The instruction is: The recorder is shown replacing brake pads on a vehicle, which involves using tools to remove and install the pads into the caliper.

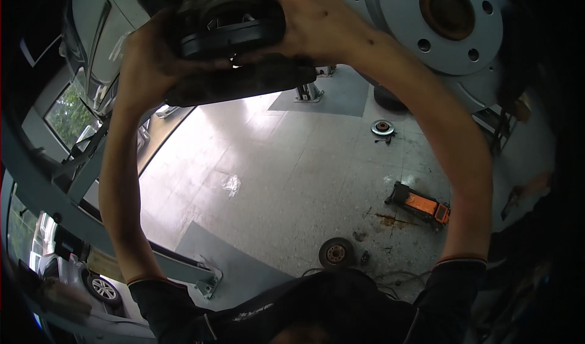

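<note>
Both arms raised overhead. Left hand (149, 57) and right hand (317, 21) each clasp a dark, round, ribbed car part (234, 24), fingers curled around its rim; exact kind not discernible. The part sits just left of the grey brake disc (445, 21) mounted at upper right. Well below the disc, on the tiled floor (274, 179): an orange floor jack (421, 205), one loose rusty disc (336, 252), another smaller disc (382, 127).

Orange floor jack (421, 205) on tiled floor (292, 179) — rusty brake disc (336, 253) near it, second disc (382, 127) farther off.
</note>
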